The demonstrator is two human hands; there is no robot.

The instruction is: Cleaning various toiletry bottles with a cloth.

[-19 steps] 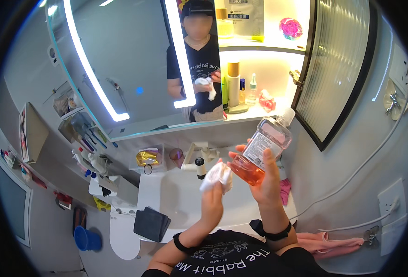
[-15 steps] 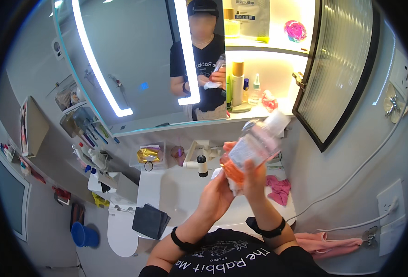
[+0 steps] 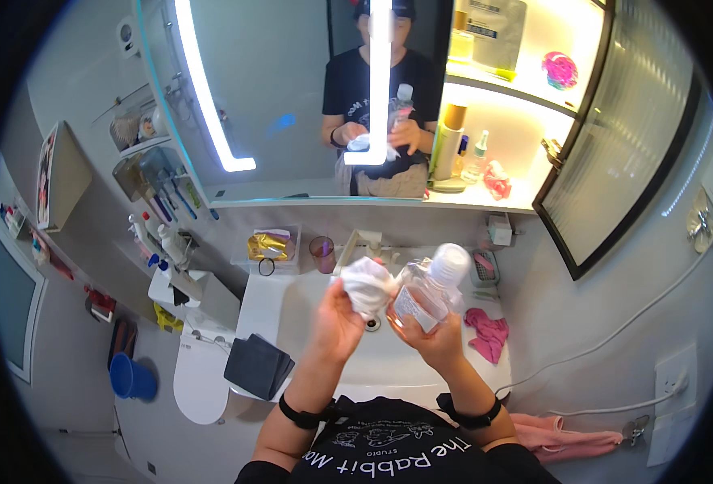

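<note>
Above the white sink basin (image 3: 300, 335), my left hand (image 3: 338, 324) is closed round a crumpled white cloth (image 3: 365, 286). Beside it, my right hand (image 3: 433, 339) grips a clear bottle (image 3: 423, 297) with a white cap and a printed label. The bottle stands nearly upright, its cap tilted a little to the right and away from me. Cloth and bottle are close together; whether they touch I cannot tell. Behind them, the faucet (image 3: 364, 242) is partly hidden by the cloth. A pink cloth (image 3: 487, 333) lies on the counter right of my right hand.
Over the sink hangs a lit mirror cabinet (image 3: 292, 121) with its ribbed glass door (image 3: 623, 137) swung open at the right. A clear box (image 3: 269, 248) and a purple cup (image 3: 322, 254) stand at the back left. Dark folded mats (image 3: 257, 367) lie at the counter's left edge.
The bottle has gone from tilted to nearly upright, and my hands have moved apart. My left hand has come away from the bottle with the white cloth, now fully in view.
</note>
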